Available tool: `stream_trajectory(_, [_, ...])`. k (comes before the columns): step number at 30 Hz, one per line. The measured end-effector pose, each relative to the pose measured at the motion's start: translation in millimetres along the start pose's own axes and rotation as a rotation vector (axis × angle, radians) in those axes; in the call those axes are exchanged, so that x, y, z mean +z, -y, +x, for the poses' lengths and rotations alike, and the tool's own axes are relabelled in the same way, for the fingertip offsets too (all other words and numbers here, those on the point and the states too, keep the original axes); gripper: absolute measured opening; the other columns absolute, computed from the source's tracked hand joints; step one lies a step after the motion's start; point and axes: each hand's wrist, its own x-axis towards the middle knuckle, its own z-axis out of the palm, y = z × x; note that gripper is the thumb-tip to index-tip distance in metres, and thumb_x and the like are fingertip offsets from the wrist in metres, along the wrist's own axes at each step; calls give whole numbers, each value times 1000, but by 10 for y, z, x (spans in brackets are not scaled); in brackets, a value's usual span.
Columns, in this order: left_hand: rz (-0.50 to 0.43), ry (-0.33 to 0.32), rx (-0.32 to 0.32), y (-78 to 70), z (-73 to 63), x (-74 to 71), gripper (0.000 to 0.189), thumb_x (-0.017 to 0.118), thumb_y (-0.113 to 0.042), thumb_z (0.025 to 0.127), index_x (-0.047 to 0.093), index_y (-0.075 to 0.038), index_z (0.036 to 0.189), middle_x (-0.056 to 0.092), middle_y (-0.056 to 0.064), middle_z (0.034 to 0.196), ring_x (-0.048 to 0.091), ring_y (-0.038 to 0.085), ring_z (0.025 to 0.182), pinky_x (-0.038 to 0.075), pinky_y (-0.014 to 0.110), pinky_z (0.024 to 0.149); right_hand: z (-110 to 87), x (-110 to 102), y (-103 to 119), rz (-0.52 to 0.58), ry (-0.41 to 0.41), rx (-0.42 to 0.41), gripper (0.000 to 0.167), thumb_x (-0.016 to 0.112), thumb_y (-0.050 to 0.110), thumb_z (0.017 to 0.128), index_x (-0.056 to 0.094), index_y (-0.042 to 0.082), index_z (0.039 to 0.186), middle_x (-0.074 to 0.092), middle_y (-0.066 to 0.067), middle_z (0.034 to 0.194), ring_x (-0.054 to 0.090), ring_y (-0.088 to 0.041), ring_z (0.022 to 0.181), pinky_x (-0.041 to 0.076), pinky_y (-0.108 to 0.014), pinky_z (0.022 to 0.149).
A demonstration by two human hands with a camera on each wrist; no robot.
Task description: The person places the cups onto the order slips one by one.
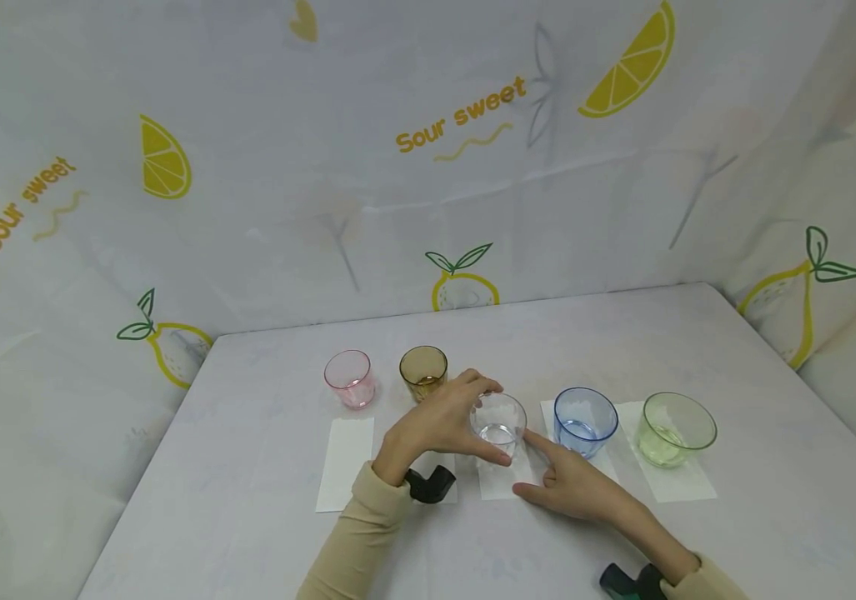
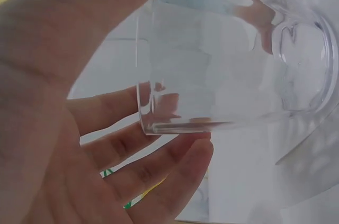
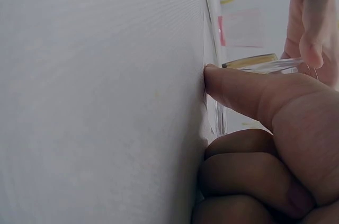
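A clear glass (image 1: pixel 499 421) stands upright on a white paper slip (image 1: pixel 498 488) near the table's middle. My left hand (image 1: pixel 443 421) holds it from the left, thumb on the near side and fingers behind. In the left wrist view the fingers lie along the wall of the glass (image 2: pixel 228 81). My right hand (image 1: pixel 581 483) is low at the right of the glass. Its index finger reaches to the glass near the base, and the thumb rests on the table near the slip's edge. Seen from the right wrist, the other fingers (image 3: pixel 243 166) are curled and grip nothing.
A blue glass (image 1: pixel 585 417) and a green glass (image 1: pixel 675 429) stand on paper slips at right. Left and farther back stand a pink glass (image 1: pixel 350 379) and a brown glass (image 1: pixel 423 371). Another slip (image 1: pixel 347 462) lies in front of the pink one. A printed cloth (image 1: pixel 285 225) hangs behind.
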Motion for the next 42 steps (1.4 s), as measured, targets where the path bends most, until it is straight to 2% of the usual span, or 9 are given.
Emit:
stream_trajectory(4, [-75,27,18,42,-16,-37,85,92,-41,74,55,-8,144,59,9,137,64,25,117,54,27,96,2,1,-11,-6,-1,-16,90,79,36,87,35,-7,153,33,9,53,26,-7,47,23,-18,45])
stream_trajectory(7, [-82,34,29,70,-17,-49,81,90,-39,77,56,-8,143,59,10,137,64,25,117,54,27,97,3,0,-16,-9,-1,-21,90,79,36,87,36,-7,153,33,9,53,26,-7,48,24,-19,45])
stream_trajectory(30, [-29,-15,3,7,-2,-27,78,91,-43,75,60,-9,138,64,8,130,66,20,109,55,21,87,-17,12,29,-3,-27,-7,89,79,33,87,36,-8,153,33,8,52,27,-7,48,23,-18,46])
stream_trajectory(37, [-48,-4,-6,1,-24,-46,83,90,-43,76,56,-10,144,61,8,135,65,22,115,55,25,93,-47,20,39,-16,-71,-14,89,79,32,87,35,-9,153,33,8,52,27,-5,47,24,-18,45])
stream_trajectory(42, [-28,-33,6,8,-43,-65,82,89,-44,77,55,-12,145,59,6,138,64,19,117,55,28,97,-96,2,73,-32,-101,-11,90,80,32,87,34,-5,155,33,8,53,26,-5,47,25,-19,45])
